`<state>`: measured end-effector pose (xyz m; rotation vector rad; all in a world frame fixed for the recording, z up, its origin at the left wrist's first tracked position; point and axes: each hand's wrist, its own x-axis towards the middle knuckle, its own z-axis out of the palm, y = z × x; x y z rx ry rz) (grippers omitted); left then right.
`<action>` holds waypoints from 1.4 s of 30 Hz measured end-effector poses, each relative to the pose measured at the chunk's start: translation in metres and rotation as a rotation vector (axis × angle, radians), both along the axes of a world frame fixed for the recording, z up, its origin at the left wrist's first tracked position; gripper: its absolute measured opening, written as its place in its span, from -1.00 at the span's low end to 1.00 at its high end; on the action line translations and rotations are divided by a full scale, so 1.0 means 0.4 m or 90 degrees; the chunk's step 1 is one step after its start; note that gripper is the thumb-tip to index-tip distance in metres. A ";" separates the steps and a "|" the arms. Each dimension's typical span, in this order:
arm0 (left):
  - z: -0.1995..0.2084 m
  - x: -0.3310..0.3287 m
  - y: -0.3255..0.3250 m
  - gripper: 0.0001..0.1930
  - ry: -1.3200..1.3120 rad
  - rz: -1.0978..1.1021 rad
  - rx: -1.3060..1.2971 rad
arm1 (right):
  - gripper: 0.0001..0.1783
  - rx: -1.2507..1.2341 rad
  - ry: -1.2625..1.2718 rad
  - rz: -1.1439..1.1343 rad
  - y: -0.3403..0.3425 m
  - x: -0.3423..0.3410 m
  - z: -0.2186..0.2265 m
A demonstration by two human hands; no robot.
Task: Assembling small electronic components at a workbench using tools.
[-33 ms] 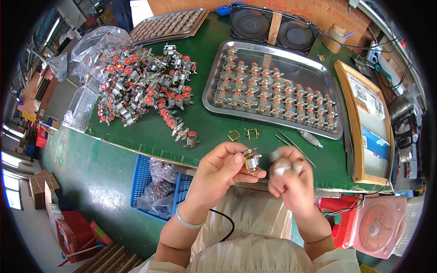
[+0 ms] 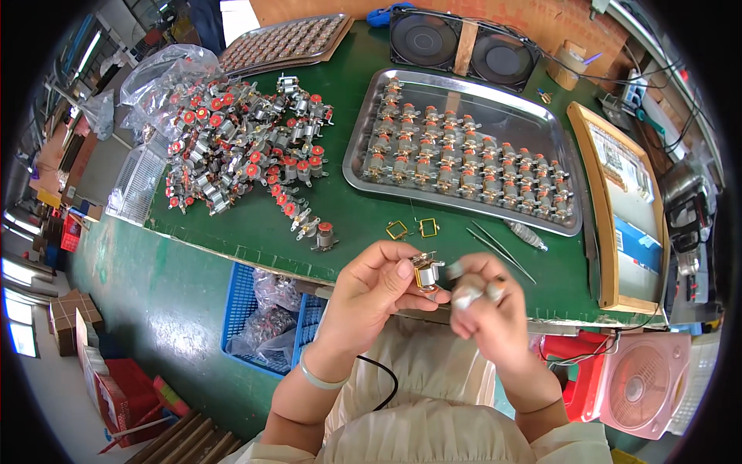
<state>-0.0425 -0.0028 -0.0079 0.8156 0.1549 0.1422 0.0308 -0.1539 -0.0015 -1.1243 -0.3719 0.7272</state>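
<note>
Between the thumb and fingers of my left hand (image 2: pixel 379 286) is a small silvery metal part with a brass-coloured frame (image 2: pixel 427 274), held just over the table's front edge. Close on its right is my right hand (image 2: pixel 491 305), its fingers curled and smeared by motion. White and orange coverings show on its fingertips; whether it holds anything is hidden. Just beyond the hands lie two brass-coloured wire frames (image 2: pixel 396 230) and a pair of thin metal tweezers (image 2: pixel 501 254). Nearest my left hand on the table stands a red-capped metal part (image 2: pixel 325 236).
A heap of red-capped metal parts (image 2: pixel 247 147) covers the table's left side. Rows of similar parts stand in a steel tray (image 2: pixel 358 166). Behind are another filled tray (image 2: pixel 286 46) and two black fans (image 2: pixel 423 39). A wooden frame (image 2: pixel 610 232) lies at right; a blue crate (image 2: pixel 241 305) sits below.
My right hand has shifted slightly left, closer to the part in my left hand. My left hand and the part stay almost in place.
</note>
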 end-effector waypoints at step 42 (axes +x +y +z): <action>-0.001 0.027 -0.006 -0.88 -0.108 0.217 0.163 | -0.67 -0.624 -0.886 -0.078 -0.067 0.138 0.016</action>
